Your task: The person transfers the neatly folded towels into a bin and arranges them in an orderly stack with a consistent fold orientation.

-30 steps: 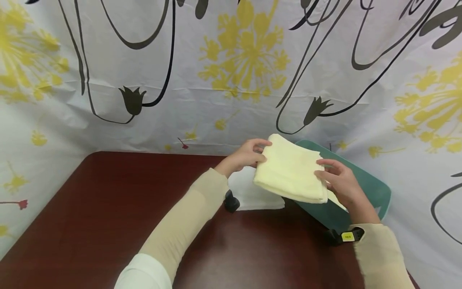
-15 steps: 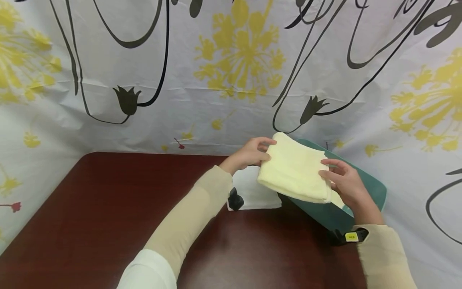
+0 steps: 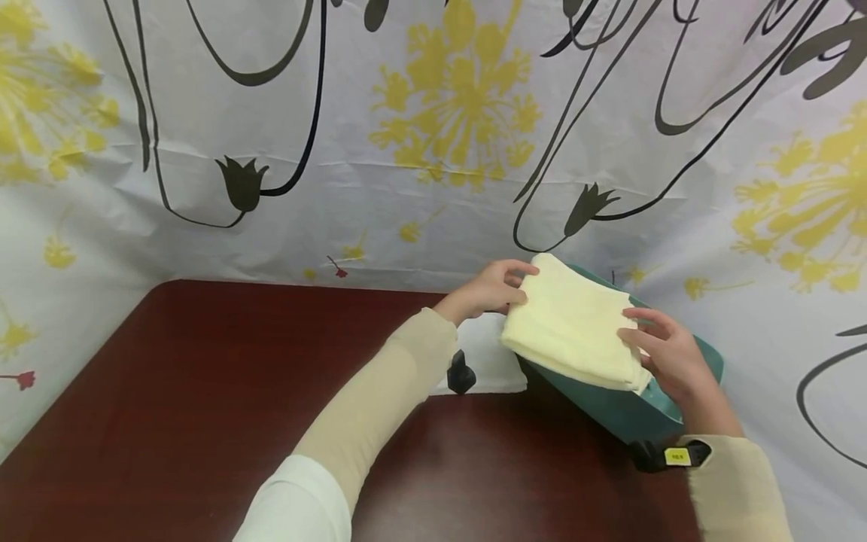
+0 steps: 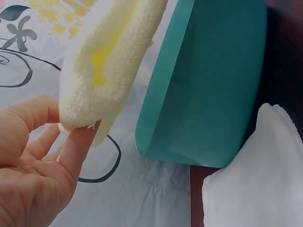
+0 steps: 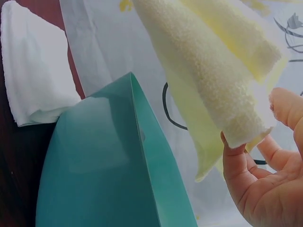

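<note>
A folded pale yellow towel [image 3: 576,324] hangs between my two hands, over the teal bin [image 3: 603,406]. My left hand [image 3: 489,290] pinches its left edge, thumb on the near side. At the opposite edge my right hand [image 3: 667,354] pinches the towel between thumb and fingers. The left wrist view shows the folded layers of the towel [image 4: 113,66] at the fingertips, with the bin wall [image 4: 208,85] to the right. In the right wrist view a loose corner of the towel [image 5: 206,161] droops beside the bin rim. Most of the bin's inside is hidden behind the towel.
A folded white towel [image 3: 494,361] lies on the dark red-brown table [image 3: 237,391], left of the bin and partly behind my left forearm. A patterned white curtain [image 3: 379,188] hangs behind the table and at both sides.
Both hands have moved right and slightly down with the yellow towel, which now covers more of the bin. The white towel stays in place on the table.
</note>
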`<state>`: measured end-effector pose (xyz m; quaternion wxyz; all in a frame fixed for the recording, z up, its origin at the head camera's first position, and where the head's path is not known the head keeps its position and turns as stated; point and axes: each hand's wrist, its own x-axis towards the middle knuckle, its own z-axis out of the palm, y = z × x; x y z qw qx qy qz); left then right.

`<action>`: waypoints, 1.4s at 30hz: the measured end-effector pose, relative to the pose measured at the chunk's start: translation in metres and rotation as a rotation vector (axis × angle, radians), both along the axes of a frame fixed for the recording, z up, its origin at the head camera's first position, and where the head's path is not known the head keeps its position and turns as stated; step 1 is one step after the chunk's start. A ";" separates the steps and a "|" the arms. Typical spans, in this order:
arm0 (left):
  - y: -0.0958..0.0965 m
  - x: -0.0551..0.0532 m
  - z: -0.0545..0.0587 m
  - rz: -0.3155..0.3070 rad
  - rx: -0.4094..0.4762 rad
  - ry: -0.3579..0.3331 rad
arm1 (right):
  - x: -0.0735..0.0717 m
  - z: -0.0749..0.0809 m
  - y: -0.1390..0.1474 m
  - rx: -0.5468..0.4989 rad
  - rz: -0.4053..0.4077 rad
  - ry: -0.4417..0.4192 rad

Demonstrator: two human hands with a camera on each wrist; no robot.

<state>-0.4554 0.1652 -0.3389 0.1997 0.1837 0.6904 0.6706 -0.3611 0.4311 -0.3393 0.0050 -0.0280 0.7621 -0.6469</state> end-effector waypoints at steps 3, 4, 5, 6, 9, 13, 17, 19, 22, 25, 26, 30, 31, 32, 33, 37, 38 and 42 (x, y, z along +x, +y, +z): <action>0.004 -0.001 0.002 -0.009 -0.005 0.007 | 0.001 0.000 0.004 -0.007 -0.013 -0.009; 0.005 -0.001 0.003 -0.011 -0.011 0.011 | 0.001 0.000 0.005 -0.008 -0.018 -0.011; 0.007 -0.001 0.003 -0.010 -0.019 0.014 | 0.001 0.000 0.007 -0.012 -0.021 -0.014; 0.009 -0.002 0.003 -0.009 -0.028 0.018 | 0.001 0.000 0.009 -0.017 -0.022 -0.014; 0.015 -0.002 0.005 -0.008 -0.048 0.024 | 0.003 -0.001 0.015 -0.033 -0.019 -0.015; 0.021 -0.003 0.007 -0.014 -0.052 0.029 | 0.004 -0.002 0.020 -0.057 -0.012 -0.011; 0.026 -0.005 0.010 -0.014 -0.046 0.033 | 0.004 -0.001 0.024 -0.064 -0.005 -0.002; 0.029 -0.005 0.011 -0.013 -0.050 0.039 | 0.004 0.000 0.025 -0.074 -0.003 -0.001; 0.033 -0.006 0.012 -0.022 -0.055 0.033 | 0.005 0.000 0.029 -0.092 -0.013 -0.003; 0.037 -0.006 0.012 -0.037 -0.062 0.021 | 0.008 0.001 0.033 -0.089 -0.022 -0.003; 0.038 -0.006 0.011 -0.040 -0.061 0.016 | 0.009 0.001 0.034 -0.086 -0.023 -0.002; 0.043 -0.008 0.009 -0.034 -0.055 0.009 | 0.008 0.001 0.038 -0.082 -0.015 0.003; 0.044 -0.009 0.009 -0.035 -0.053 0.009 | 0.007 0.000 0.039 -0.086 -0.011 0.001; 0.045 -0.009 0.008 -0.035 -0.052 0.008 | 0.007 0.000 0.040 -0.091 -0.008 0.000; 0.046 -0.010 0.008 -0.035 -0.051 0.005 | 0.006 0.000 0.041 -0.094 -0.006 -0.002; 0.050 -0.012 0.009 -0.044 -0.055 0.004 | 0.004 -0.001 0.046 -0.092 0.001 -0.009; 0.052 -0.012 0.010 -0.045 -0.059 0.005 | 0.003 -0.002 0.047 -0.088 -0.002 -0.009; 0.057 -0.013 0.010 -0.064 -0.069 0.013 | 0.003 -0.004 0.055 -0.054 -0.019 -0.025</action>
